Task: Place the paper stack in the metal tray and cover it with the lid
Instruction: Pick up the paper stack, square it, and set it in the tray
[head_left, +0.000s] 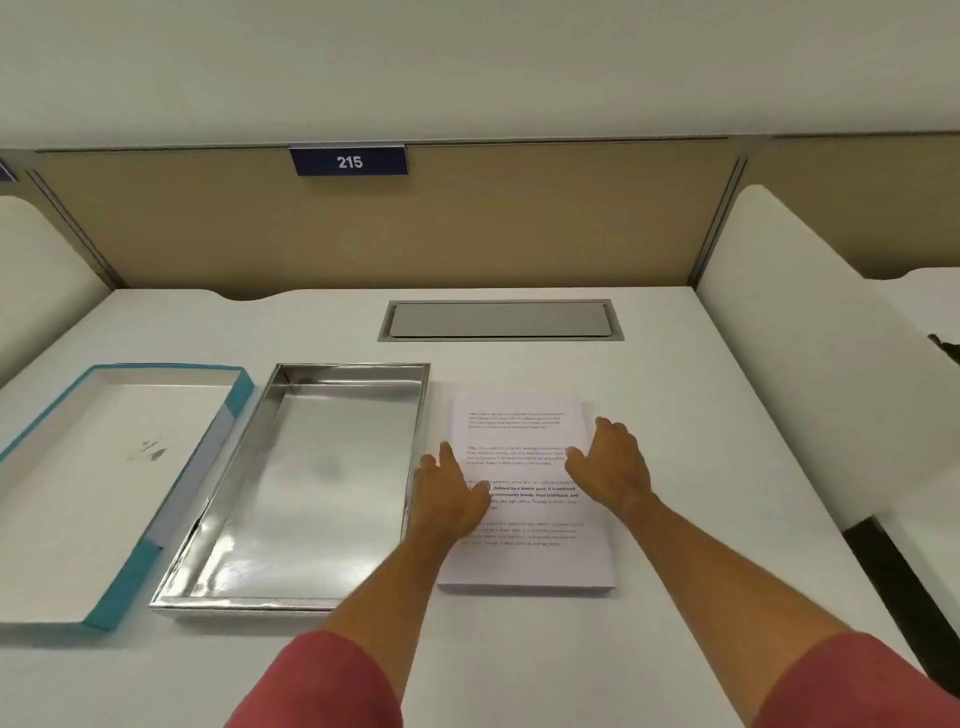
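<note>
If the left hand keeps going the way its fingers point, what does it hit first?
Likely nothing soon: the left hand points away along the paper stack left edge, beside the metal tray. Beyond lies bare desk, though height is unclear.

The rectangular silver metal tray (306, 483) is mirror-glossy. The teal-edged white cardboard lid (111, 483) looks matt, as do the white printed paper stack (524, 514) and smooth white tabletop (727, 415).

White desk (675, 374) carries lid (104, 483), metal tray (311, 605), paper stack (524, 566), side by side.
</note>
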